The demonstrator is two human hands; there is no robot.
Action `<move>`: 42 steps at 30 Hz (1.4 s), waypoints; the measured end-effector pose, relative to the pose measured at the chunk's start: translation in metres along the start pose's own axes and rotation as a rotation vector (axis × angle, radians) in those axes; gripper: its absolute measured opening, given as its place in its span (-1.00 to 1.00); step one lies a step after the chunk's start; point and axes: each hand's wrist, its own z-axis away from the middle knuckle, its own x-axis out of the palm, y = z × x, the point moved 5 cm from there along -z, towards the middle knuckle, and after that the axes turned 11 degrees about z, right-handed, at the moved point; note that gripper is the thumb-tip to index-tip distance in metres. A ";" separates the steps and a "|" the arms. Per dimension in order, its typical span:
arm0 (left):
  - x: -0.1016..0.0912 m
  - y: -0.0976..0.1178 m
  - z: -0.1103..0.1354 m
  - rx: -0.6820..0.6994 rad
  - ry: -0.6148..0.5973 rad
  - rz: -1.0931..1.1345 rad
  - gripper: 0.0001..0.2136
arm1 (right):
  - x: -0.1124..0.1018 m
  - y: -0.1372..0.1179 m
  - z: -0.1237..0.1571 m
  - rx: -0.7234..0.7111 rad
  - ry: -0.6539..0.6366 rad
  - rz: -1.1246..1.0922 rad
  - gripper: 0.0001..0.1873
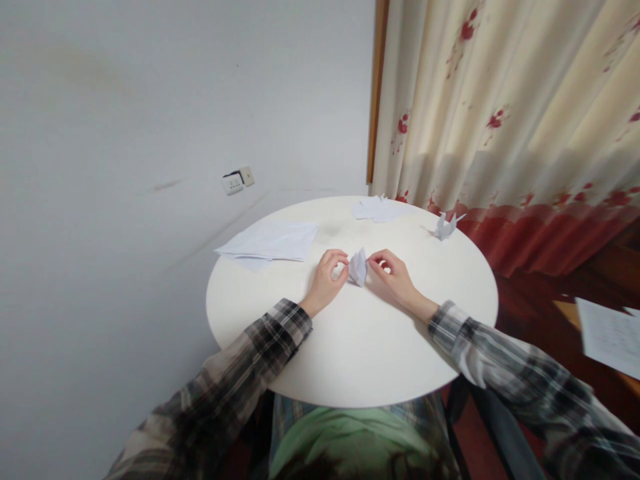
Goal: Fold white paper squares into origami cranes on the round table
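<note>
A small folded white paper piece [358,268], pointed at the top, stands at the middle of the round white table [340,347]. My left hand [327,277] pinches its left side between thumb and forefinger. On the other side, the thumb and forefinger of my right hand [393,272] are closed at its right edge. Both wrists rest low over the tabletop. A finished-looking paper crane [446,227] with raised points sits near the table's right rim.
A stack of white paper sheets [275,240] lies at the left of the table. More paper pieces [377,209] lie at the far edge. The wall [150,133] borders the left side, with a socket [233,184]. A flowered curtain [500,133] hangs behind the right side.
</note>
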 end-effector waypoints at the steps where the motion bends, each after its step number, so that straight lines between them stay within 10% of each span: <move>1: 0.000 -0.001 0.000 -0.006 0.002 0.008 -0.90 | -0.001 0.000 0.000 -0.002 0.006 -0.003 -0.85; 33: 0.004 -0.007 0.001 -0.058 -0.055 -0.014 -0.88 | 0.004 -0.003 0.001 0.004 -0.043 -0.021 -0.91; 42: 0.005 -0.009 0.002 -0.098 -0.069 0.011 -0.85 | 0.007 0.010 0.001 0.082 0.052 -0.118 -0.42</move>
